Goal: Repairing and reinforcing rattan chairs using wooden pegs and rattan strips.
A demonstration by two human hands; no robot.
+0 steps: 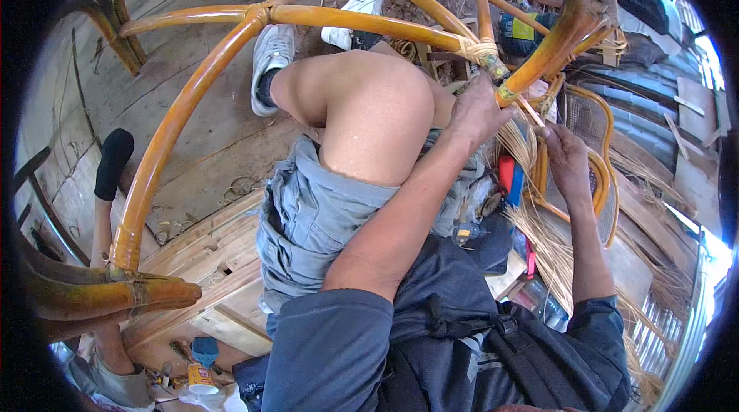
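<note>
A honey-coloured rattan furniture frame (339, 19) of bent poles spans the upper view, its joints bound with cane. My left hand (476, 113) is closed around the frame at a wrapped joint (493, 65), near a thick curved pole (550, 46). To its right, my right hand (566, 152) pinches a thin pale cane strip (531, 113) that runs up toward that pole's end. Loose cane strands (517, 142) hang between the two hands. How the left fingers sit behind the pole is hidden.
Below the hands lie a bundle of split cane (546, 239), red and blue objects (508, 177) and what looks like a power drill (466, 233). A rattan chair (600, 127) stands right. Another person's leg in a black sock (114, 164) and a paper cup (202, 381) are left.
</note>
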